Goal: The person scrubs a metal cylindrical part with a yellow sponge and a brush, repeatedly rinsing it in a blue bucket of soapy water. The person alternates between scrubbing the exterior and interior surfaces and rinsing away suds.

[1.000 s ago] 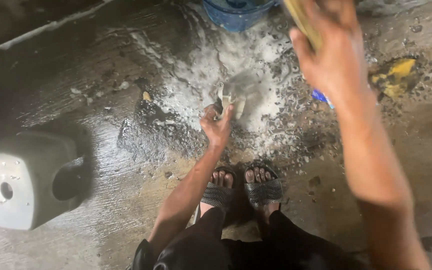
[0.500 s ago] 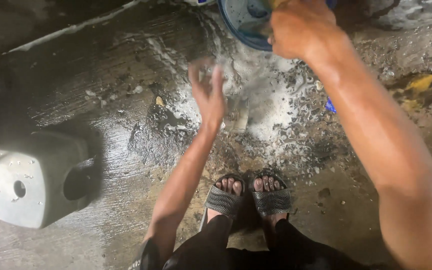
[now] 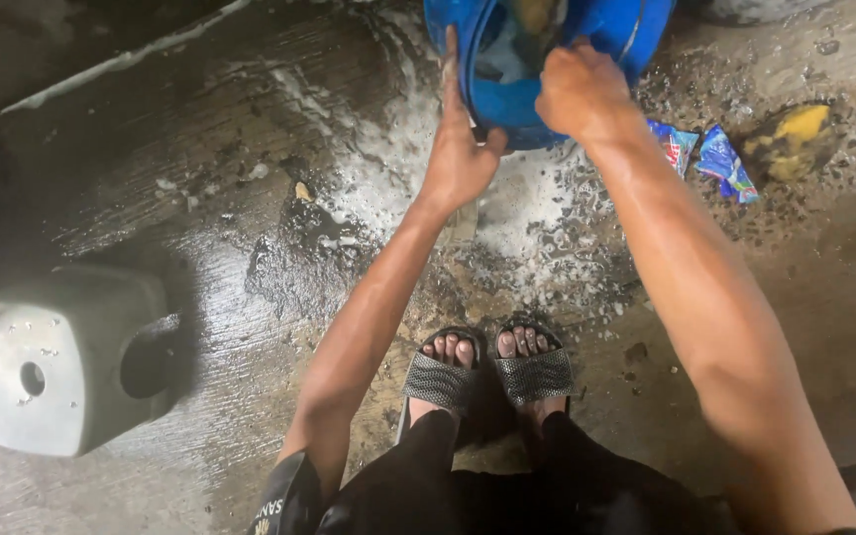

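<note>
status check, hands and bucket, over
Left hand flat on blue bucket wall. Right hand gripping its rim. Sachets and sponge lie clear, right.

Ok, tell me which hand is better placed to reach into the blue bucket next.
Right. The right hand already sits over the rim at the open mouth of the blue bucket, fingers curled inward. The left hand lies flat against the outside wall, likely steadying the bucket, so it would have to let go first.
</note>
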